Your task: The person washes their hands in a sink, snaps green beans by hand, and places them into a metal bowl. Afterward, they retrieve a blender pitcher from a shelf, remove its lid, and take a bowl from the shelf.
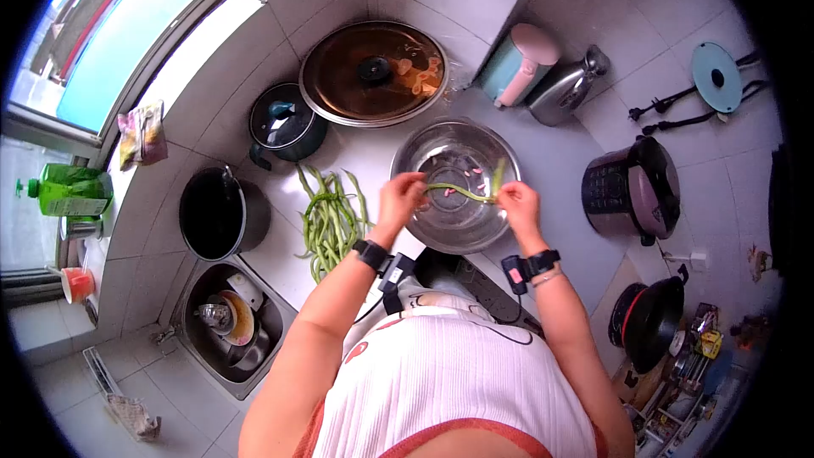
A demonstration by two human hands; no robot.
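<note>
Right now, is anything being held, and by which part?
A green bean: left hand near one end, right hand toward the other, exact spot blurred.

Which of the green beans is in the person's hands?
The green bean spanning from left hand to right hand, over the metal bowl; the piled beans lie on the counter, left of the bowl.

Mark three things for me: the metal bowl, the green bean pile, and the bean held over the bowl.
Metal bowl point(462, 231): head view, on the inner wall nearest the person.
Green bean pile point(332, 225): head view, near its middle.
Held bean point(459, 190): head view, middle of its visible length.
</note>
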